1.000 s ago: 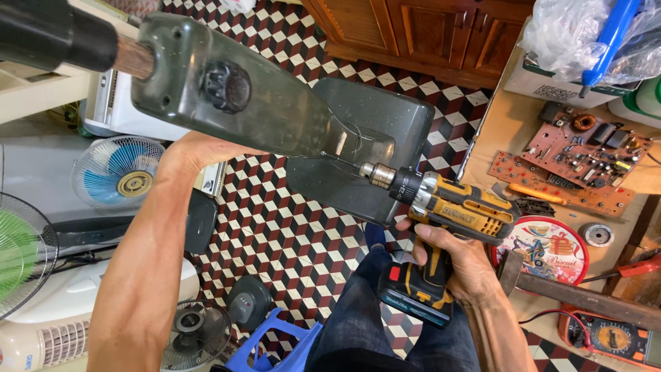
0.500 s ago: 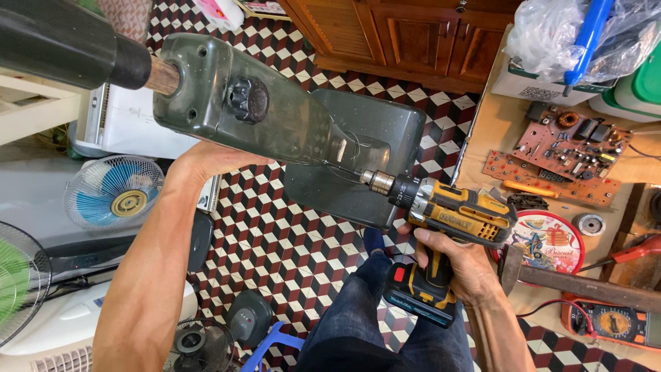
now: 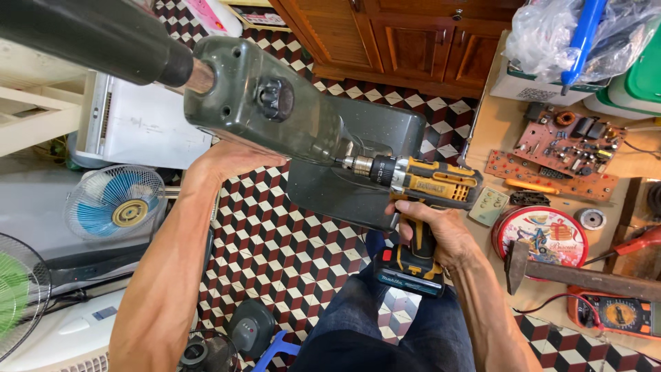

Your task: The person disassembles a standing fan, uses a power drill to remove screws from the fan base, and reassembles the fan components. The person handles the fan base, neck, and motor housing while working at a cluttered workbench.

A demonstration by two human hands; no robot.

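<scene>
Yellow drill (image 3: 430, 182) gripped in right hand (image 3: 437, 231), left hand (image 3: 231, 158) seemingly cupped under grey housing (image 3: 275, 110), floor beneath.

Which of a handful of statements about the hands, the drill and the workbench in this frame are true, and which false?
1. The right hand grips a yellow and black cordless drill. True.
2. The drill's bit points at the dark green housing. True.
3. The left hand holds a hammer. False: it supports the housing from beneath.
4. A round decorated tin sits on the workbench. True.
5. The floor is plain grey. False: it is patterned red, white and black tile.
</scene>
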